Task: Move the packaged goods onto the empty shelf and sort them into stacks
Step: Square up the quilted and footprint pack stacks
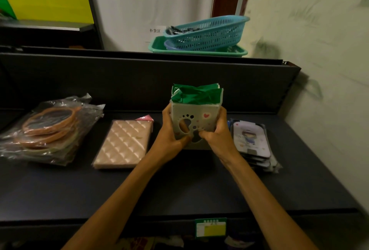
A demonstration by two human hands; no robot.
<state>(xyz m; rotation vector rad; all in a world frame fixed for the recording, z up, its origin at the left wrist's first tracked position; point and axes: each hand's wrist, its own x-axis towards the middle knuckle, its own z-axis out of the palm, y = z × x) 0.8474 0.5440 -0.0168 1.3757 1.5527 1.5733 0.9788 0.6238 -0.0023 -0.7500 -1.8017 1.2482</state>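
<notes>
Both my hands hold a bundle of grey footprint-patterned packages [194, 114] with green card tops, upright over the middle of the dark shelf [179, 186]. My left hand [172, 132] grips its left side and my right hand [216, 132] grips its right side, thumbs meeting on the front face. On the shelf lie a stack of bagged orange rings [50, 128] at the left, a pink quilted stack [123, 144] left of centre, and a stack of cartoon-printed flat packs [253, 144] at the right.
A blue basket [209, 32] sits in a green tray [199, 50] on the ledge behind the shelf's back panel. A wall closes the right side. A green and yellow price tag [210, 227] hangs on the shelf's front edge.
</notes>
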